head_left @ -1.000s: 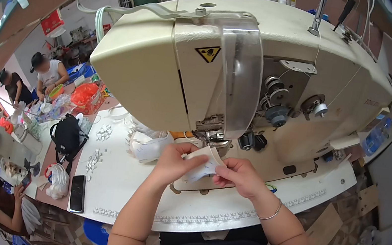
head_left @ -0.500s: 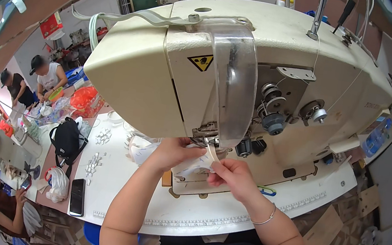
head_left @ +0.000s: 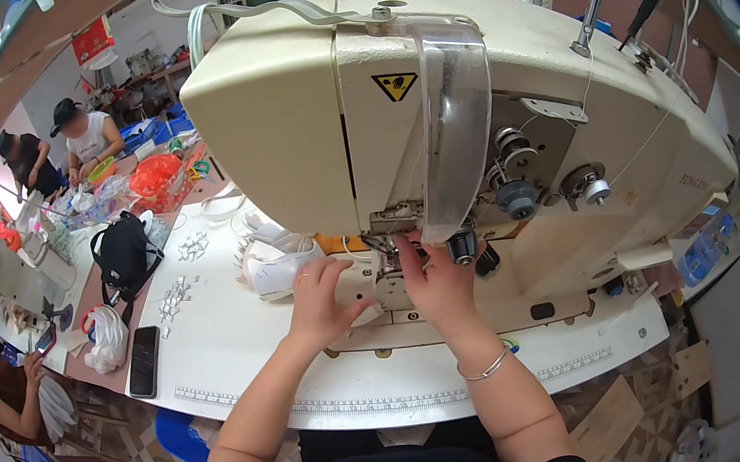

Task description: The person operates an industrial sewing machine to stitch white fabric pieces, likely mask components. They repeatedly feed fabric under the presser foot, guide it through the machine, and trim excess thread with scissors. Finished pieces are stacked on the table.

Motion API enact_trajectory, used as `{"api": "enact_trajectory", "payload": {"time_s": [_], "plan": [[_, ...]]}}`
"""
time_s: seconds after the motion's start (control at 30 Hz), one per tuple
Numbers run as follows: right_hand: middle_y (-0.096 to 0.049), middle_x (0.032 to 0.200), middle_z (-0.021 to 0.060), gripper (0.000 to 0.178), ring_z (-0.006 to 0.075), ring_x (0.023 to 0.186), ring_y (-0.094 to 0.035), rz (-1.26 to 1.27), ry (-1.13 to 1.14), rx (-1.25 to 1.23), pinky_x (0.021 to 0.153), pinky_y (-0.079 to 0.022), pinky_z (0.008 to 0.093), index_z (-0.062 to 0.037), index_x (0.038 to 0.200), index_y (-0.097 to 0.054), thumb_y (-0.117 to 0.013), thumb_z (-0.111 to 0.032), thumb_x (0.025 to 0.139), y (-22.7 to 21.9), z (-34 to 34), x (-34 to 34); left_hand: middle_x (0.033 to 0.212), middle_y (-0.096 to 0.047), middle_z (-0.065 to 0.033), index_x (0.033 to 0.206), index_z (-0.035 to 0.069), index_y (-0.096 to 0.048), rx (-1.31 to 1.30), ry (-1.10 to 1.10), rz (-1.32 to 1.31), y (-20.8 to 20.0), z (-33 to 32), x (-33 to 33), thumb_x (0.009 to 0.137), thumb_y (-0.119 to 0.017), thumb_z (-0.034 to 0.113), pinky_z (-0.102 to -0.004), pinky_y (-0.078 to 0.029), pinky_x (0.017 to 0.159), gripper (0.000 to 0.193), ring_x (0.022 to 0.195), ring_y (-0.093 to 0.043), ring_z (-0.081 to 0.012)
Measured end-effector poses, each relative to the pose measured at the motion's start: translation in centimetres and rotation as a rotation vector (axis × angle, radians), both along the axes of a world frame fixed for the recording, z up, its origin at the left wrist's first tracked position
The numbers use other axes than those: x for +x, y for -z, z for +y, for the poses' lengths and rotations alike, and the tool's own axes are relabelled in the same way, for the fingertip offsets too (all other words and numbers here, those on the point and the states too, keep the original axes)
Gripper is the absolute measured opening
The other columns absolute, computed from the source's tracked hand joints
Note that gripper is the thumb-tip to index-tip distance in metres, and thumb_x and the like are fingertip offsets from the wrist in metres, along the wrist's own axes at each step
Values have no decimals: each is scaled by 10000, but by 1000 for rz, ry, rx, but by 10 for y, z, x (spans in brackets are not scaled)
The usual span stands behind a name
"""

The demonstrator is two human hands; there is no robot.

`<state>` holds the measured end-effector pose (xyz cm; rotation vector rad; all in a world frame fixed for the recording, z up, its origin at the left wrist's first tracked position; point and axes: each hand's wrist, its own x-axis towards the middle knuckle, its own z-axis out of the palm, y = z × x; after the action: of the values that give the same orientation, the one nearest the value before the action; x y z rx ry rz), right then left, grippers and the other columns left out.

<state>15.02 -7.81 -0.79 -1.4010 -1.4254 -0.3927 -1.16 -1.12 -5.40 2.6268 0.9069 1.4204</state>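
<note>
A cream sewing machine [head_left: 282, 115] fills the middle, with a clear plastic guard [head_left: 449, 138] over its needle area. My right hand [head_left: 440, 283] reaches in under the guard, thumb and fingertips close together at the needle and presser foot [head_left: 387, 245]. Whatever those fingertips pinch is too small or hidden to make out. Beside the machine bed [head_left: 398, 301], my left hand [head_left: 322, 305] is open, thumb spread from the fingers, holding nothing I can see. It is next to a bunch of white fabric pieces [head_left: 275, 265] with faint marks, left of the needle.
Small white pieces [head_left: 178, 294] lie in clusters on the white table [head_left: 213, 341], near a black phone [head_left: 145, 360] and a black backpack [head_left: 126, 255]. A ruler strip [head_left: 346, 403] runs along the front edge. Several people sit or stand at the left.
The white fabric between my hands has left them; white pieces now lie to the left. My left hand has opened, and my right hand has moved up to the needle area.
</note>
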Motion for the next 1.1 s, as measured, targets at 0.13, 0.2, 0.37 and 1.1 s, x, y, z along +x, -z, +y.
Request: {"api": "enact_trajectory", "payload": {"time_s": [0.13,0.2,0.37,1.1], "plan": [[-597,790,-1,143,208,730,-546,-95,25,95,786,-293,387,-115,818,-601,-654,-73,691,-1,-11,-1,964,-575,-130,1039,4,-529,-185,238,-419,-26,-12,16,686,-711,104,-316,-414,797,410,915,-542,-233],[-592,781,10,152,213,730,-547,-197,26,155,785,-298,374,-110,787,-587,-644,-40,665,-1,-20,1,921,-605,-117,975,-6,-542,-279,301,-554,-44,-14,32,716,-686,94,-284,-415,770,313,857,-559,-172],[-596,890,35,139,254,740,-511,-325,-80,249,700,-384,355,-88,736,-555,-626,-29,631,-1,-33,5,837,-631,-86,983,16,-576,-368,262,-520,-41,-6,42,762,-636,70,-298,-440,714,235,775,-584,-204],[-591,930,120,179,231,782,-537,134,-96,-445,715,-452,300,-34,937,-591,-602,-153,803,82,-127,64,650,-566,-23,744,114,-661,25,465,-29,-16,-56,7,645,-714,55,-274,-442,540,127,610,-553,-185]]}}
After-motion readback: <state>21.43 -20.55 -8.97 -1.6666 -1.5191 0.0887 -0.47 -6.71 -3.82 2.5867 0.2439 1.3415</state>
